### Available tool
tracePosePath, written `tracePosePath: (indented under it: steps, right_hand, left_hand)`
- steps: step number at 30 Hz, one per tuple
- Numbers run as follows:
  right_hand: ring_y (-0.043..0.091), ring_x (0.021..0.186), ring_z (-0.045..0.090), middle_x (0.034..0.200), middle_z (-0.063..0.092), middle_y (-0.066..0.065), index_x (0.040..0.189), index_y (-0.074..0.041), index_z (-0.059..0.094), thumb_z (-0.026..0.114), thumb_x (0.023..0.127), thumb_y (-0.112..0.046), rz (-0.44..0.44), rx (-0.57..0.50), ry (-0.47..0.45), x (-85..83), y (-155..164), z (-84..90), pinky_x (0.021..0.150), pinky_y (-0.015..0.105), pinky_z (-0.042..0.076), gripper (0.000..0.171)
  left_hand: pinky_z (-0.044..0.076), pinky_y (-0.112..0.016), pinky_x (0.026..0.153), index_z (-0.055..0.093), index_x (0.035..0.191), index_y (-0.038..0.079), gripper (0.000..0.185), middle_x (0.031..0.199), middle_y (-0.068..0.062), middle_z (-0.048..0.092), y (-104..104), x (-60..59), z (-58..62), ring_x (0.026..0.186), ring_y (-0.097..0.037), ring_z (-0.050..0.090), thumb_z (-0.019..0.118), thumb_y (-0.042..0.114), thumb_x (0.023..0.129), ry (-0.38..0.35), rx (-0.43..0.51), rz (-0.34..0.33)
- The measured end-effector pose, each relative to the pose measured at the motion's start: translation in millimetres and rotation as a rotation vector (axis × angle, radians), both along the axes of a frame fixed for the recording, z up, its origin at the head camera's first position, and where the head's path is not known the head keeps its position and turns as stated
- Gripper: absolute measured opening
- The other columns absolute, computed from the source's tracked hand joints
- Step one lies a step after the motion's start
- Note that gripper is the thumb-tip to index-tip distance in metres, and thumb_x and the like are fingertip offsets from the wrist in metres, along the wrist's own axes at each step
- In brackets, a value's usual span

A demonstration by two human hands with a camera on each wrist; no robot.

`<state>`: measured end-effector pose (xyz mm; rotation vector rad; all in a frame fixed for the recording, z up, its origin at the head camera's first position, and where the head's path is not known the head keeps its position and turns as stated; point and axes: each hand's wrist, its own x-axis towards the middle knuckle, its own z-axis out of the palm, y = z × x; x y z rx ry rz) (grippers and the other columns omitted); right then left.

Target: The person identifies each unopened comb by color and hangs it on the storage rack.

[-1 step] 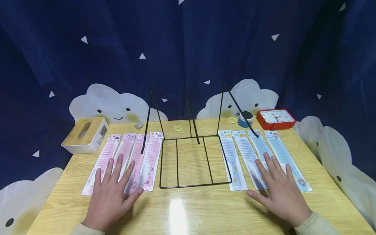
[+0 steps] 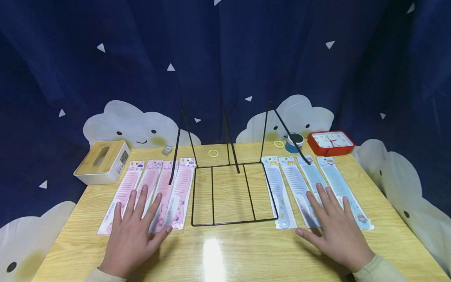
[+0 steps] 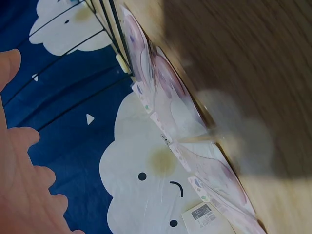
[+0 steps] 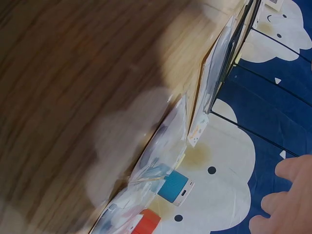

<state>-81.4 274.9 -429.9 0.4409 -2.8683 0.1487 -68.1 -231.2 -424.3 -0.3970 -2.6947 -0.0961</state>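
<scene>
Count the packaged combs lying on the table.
8. Four pink combs lie left of the wire rack, under the left hand; four blue combs lie right of it, under the right hand. None seems hidden.

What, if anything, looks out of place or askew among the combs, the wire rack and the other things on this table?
Nothing stands out. Four pink combs and four blue combs lie in neat rows either side of the wire rack; the left hand and right hand rest flat on them.
</scene>
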Motion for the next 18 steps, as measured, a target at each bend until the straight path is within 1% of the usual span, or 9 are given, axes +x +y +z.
tracePosePath:
  steps: [3,7,8,10,13,15,17,18]
  right_hand:
    - [0.036,0.153,0.002,0.168,0.007,0.014,0.159,-0.008,0.028,0.066,0.082,-0.071,0.012,-0.014,0.012,-0.7,0,0.5,0.116,0.055,-0.017,0.106]
    - [0.039,0.152,0.009,0.167,0.013,0.018,0.159,-0.008,0.028,0.069,0.083,-0.067,0.025,-0.055,0.013,-4.6,1,0.8,0.117,0.055,-0.015,0.104]
    - [0.041,0.151,0.012,0.166,0.015,0.02,0.159,-0.007,0.028,0.07,0.083,-0.065,0.027,-0.071,0.008,-7.1,1,0.7,0.117,0.055,-0.014,0.104]
    - [0.044,0.149,0.018,0.164,0.02,0.023,0.158,-0.006,0.029,0.073,0.083,-0.06,0.033,-0.111,-0.009,-14.6,2,0.9,0.118,0.057,-0.009,0.103]
    - [0.048,0.143,0.027,0.158,0.029,0.027,0.156,-0.003,0.031,0.078,0.083,-0.048,0.043,-0.185,-0.042,-34.4,2,1.9,0.116,0.065,0.009,0.099]
    - [0.049,0.14,0.03,0.156,0.033,0.028,0.155,-0.001,0.032,0.08,0.084,-0.041,0.041,-0.241,-0.087,-53.3,-1,2.5,0.111,0.067,0.02,0.094]
    - [0.05,0.139,0.032,0.154,0.034,0.028,0.153,-0.001,0.035,0.079,0.086,-0.037,0.027,-0.287,-0.145,-75.5,-4,2.4,0.108,0.068,0.025,0.088]
    - [0.05,0.139,0.031,0.155,0.034,0.029,0.152,-0.001,0.036,0.078,0.087,-0.036,0.019,-0.307,-0.179,-87.0,-6,1.7,0.108,0.068,0.026,0.085]
  left_hand:
    - [0.018,-0.073,0.108,0.036,0.156,0.02,0.087,0.164,-0.02,0.022,0,-0.5,-0.4,0.146,-0.047,0.023,0.06,0.064,0.086,-0.008,-0.001,0.008]
    - [0.016,-0.072,0.109,0.036,0.156,0.018,0.09,0.164,-0.02,0.023,3,-1.9,-3.4,0.145,-0.047,0.024,0.065,0.062,0.084,-0.053,0.029,0.028]
    - [0.017,-0.072,0.109,0.036,0.156,0.016,0.091,0.163,-0.02,0.024,4,-2.6,-4.7,0.145,-0.046,0.025,0.067,0.061,0.084,-0.069,0.046,0.034]
    - [0.023,-0.07,0.107,0.037,0.156,0.013,0.092,0.162,-0.02,0.027,8,-4.5,-8.6,0.141,-0.044,0.033,0.069,0.059,0.084,-0.104,0.091,0.044]
    - [0.034,-0.064,0.096,0.037,0.155,0.009,0.092,0.16,-0.017,0.033,15,-8.7,-16.4,0.129,-0.043,0.045,0.071,0.056,0.085,-0.165,0.194,0.049]
    - [0.038,-0.062,0.089,0.037,0.155,0.007,0.091,0.159,-0.016,0.037,21,-11.6,-22.2,0.122,-0.043,0.05,0.073,0.053,0.085,-0.202,0.266,0.038]
    - [0.04,-0.063,0.089,0.038,0.154,0.006,0.089,0.157,-0.015,0.04,27,-15.1,-27.7,0.119,-0.043,0.052,0.075,0.049,0.085,-0.239,0.332,0.014]
    - [0.041,-0.063,0.09,0.039,0.153,0.006,0.088,0.155,-0.014,0.042,30,-17.2,-30.5,0.118,-0.042,0.053,0.076,0.048,0.085,-0.255,0.354,0.0]
